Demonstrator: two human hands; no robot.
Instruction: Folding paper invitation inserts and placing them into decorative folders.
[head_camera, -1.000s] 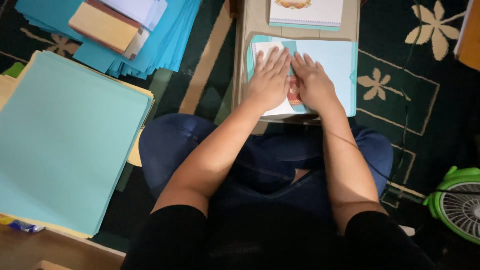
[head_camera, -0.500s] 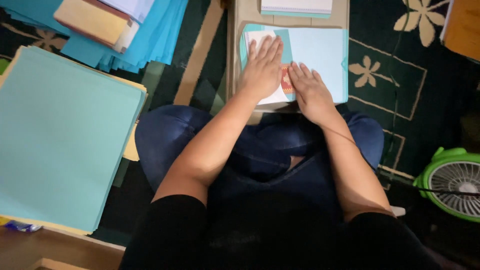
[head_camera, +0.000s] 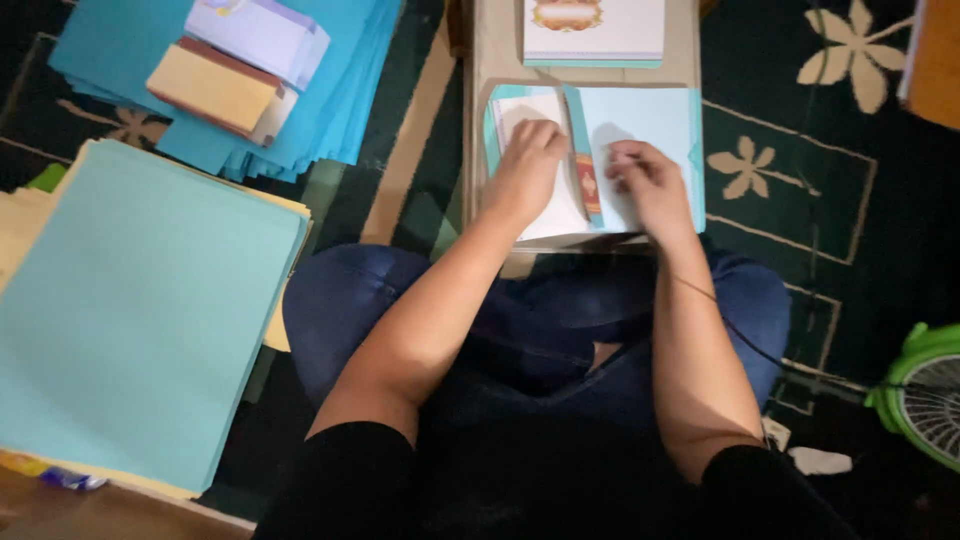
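Head view: at upper centre, a light blue folder (head_camera: 650, 125) lies on a small table (head_camera: 478, 120). The left hand (head_camera: 525, 170) presses flat, fingers together, on its white sheet (head_camera: 555, 205). The right hand (head_camera: 648, 180), loosely curled, rests on the folder's blue half.

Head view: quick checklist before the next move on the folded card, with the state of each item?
1. Left hand flat on the white sheet: ok.
2. Right hand on the light blue card: ok; whether it pinches an edge: cannot tell.
3. Narrow strip between the hands uncovered: ok.
4. Card lies fully on the small table: ok at the far edge; near edge hidden by the arms: cannot tell.
5. Printed card at the far end apart from the work: ok.
6. Blue paper stack on the floor beside the left knee, clear of the arms: ok.
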